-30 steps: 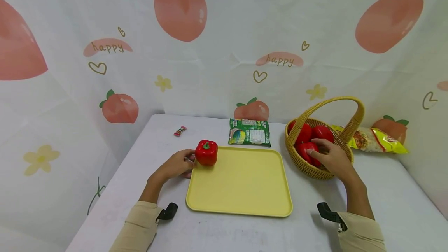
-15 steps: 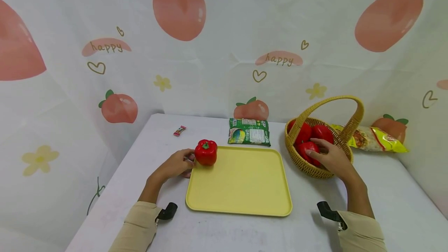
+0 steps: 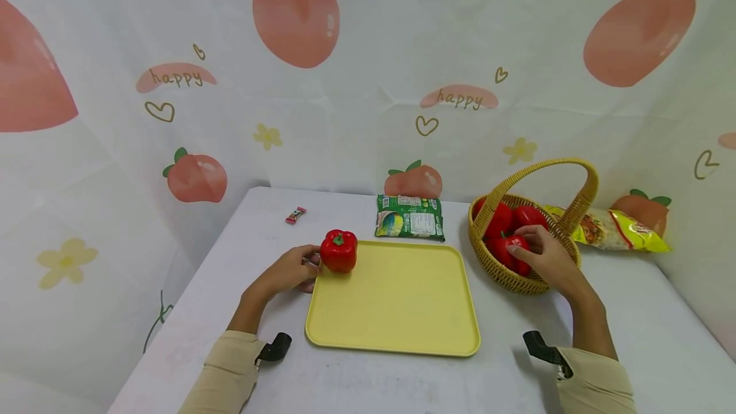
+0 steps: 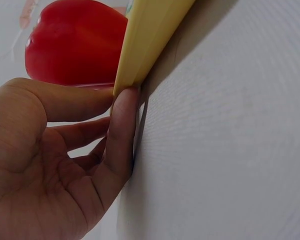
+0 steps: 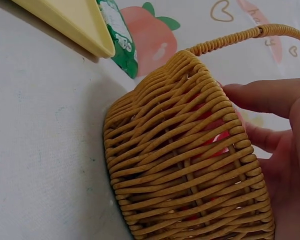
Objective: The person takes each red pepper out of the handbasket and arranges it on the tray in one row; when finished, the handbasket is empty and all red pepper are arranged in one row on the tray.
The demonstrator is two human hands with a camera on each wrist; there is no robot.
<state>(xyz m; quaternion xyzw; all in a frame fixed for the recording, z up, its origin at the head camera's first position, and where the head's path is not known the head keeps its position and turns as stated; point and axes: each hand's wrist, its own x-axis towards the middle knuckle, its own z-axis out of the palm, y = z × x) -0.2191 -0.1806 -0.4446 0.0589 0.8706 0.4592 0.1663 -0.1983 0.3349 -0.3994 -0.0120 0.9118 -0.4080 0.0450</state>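
My left hand (image 3: 292,269) pinches the left rim of a yellow tray (image 3: 397,305); in the left wrist view the thumb lies at its upper edge and a finger under it. A red bell pepper (image 3: 339,252) stands upright on the tray's far left corner, right beside that hand. Over a wicker basket (image 3: 508,281) at the right, my right hand (image 3: 546,259) grips the front red bell pepper (image 3: 508,252) with thumb and fingers. Behind it in the basket lie two more red items (image 3: 529,216), partly covered. In the right wrist view the basket wall hides most of the held pepper.
A green packet (image 3: 409,217) lies behind the tray. Farther left is a small wrapped candy (image 3: 296,214). Behind the basket, whose tall handle (image 3: 540,163) arches over it, lies a yellow snack bag (image 3: 621,230). A printed cloth hangs at the back.
My right hand has shifted slightly, and the pepper under its fingers has turned and moved a little to the right within the basket. The left hand and tray stay put.
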